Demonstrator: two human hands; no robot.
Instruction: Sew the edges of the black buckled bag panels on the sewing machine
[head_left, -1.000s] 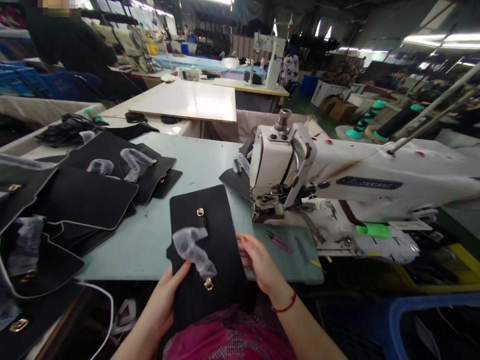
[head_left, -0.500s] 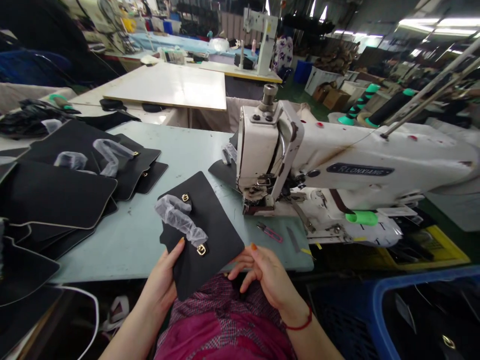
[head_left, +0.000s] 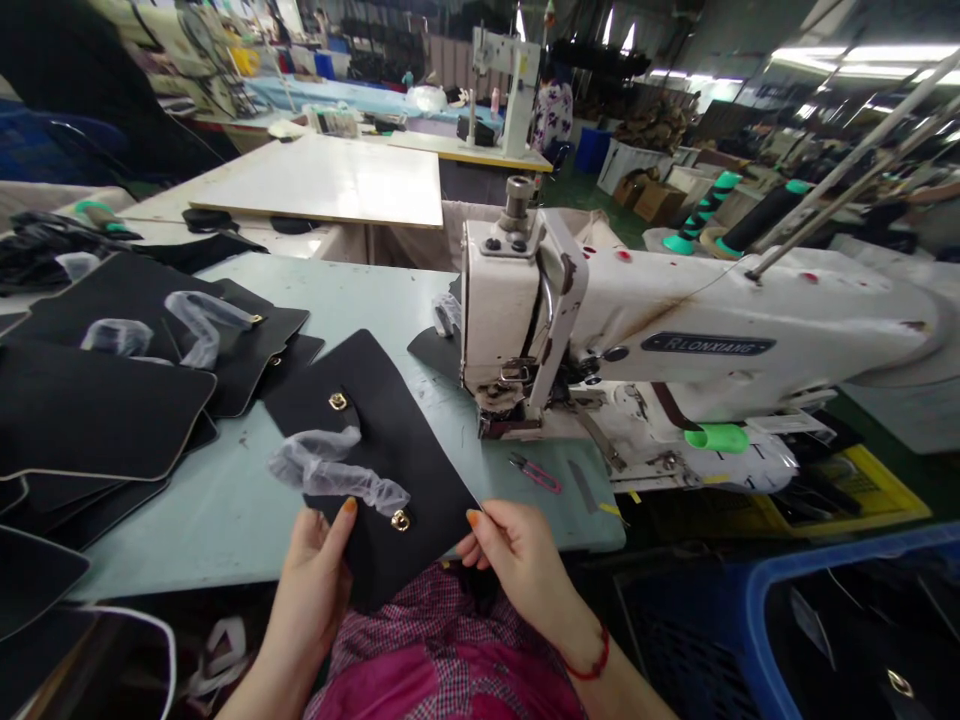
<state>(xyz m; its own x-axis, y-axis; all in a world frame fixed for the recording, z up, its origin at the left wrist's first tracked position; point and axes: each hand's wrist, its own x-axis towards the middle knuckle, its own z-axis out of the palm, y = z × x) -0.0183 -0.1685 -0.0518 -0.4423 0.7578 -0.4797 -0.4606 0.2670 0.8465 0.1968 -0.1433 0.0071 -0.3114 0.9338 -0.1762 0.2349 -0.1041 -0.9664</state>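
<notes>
A black leather panel (head_left: pixel 375 440) with two gold clasps and a clear plastic wrap (head_left: pixel 330 470) lies tilted over the front edge of the pale green table (head_left: pixel 247 500). My left hand (head_left: pixel 319 570) grips its lower left edge, thumb on top near the lower clasp (head_left: pixel 400 520). My right hand (head_left: pixel 517 560) pinches its lower right corner. The white sewing machine (head_left: pixel 540 320) stands just right of the panel, its needle area (head_left: pixel 499 395) apart from the panel.
A stack of black panels (head_left: pixel 112 400) covers the table's left side. Small pink snips (head_left: pixel 536 472) lie near the machine base. A blue crate (head_left: pixel 825 620) sits at lower right. Other tables and machines stand behind.
The panel has swung counter-clockwise and slid left on the table. My right hand, off the panel half a second ago, has come back to pinch its lower right corner.
</notes>
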